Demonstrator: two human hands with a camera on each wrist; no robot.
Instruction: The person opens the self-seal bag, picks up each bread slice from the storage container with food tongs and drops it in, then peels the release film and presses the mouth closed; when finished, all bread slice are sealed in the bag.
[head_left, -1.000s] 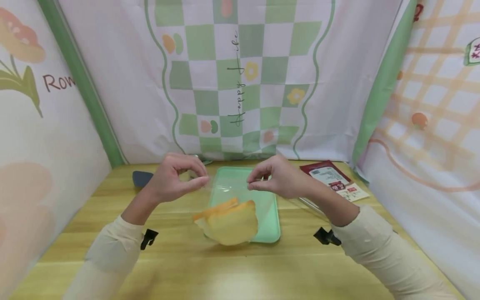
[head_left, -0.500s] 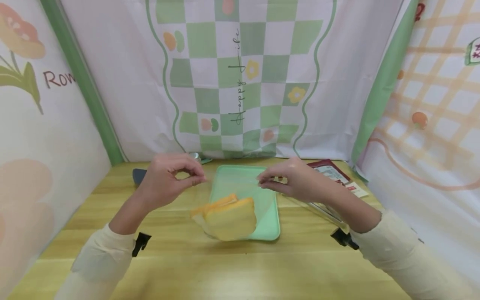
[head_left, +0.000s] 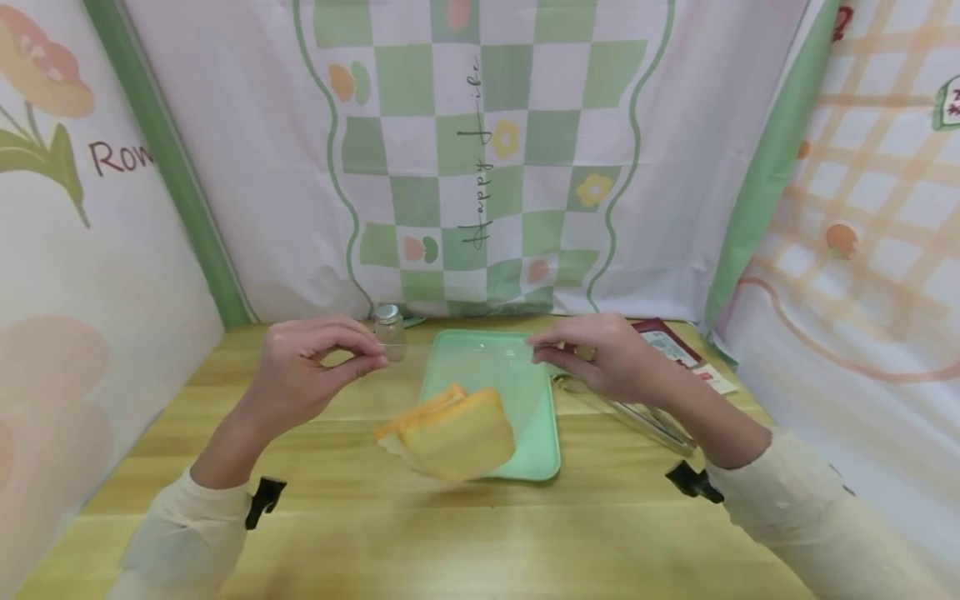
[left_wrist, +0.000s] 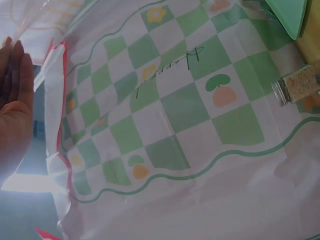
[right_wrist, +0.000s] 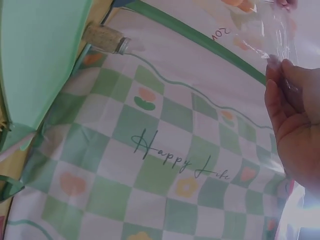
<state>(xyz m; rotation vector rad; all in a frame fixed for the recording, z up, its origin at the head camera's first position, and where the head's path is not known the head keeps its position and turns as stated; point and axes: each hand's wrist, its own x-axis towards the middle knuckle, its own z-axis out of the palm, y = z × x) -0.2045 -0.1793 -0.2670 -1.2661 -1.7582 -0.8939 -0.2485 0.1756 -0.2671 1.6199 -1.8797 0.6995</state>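
A clear plastic bag (right_wrist: 280, 37) is stretched between both hands, its top edge a taut line in the head view. My left hand (head_left: 311, 375) pinches the left end of that edge between thumb and fingers. At the other end my right hand (head_left: 611, 354) pinches it the same way. Low in the bag lie bread slices (head_left: 457, 437) with orange-brown crusts, tilted and leaning together. They overlap the near left part of a mint green tray (head_left: 545, 454) on the wooden table (head_left: 360, 542). The right wrist view shows the right hand's fingertips on the crinkled plastic.
A small glass jar (head_left: 389, 329) with a silver lid and speckled grains stands behind the left hand. Metal tongs (head_left: 652, 425) lie right of the tray, partly under the right forearm. Behind them is a dark red and white packet (head_left: 666, 343). A checkered cloth wall (head_left: 480, 167) closes the back.
Both hands have drawn apart, left hand to the left and right hand to the right, pulling the bag's top edge straight. The bread has shifted slightly left. The jar has come into view.
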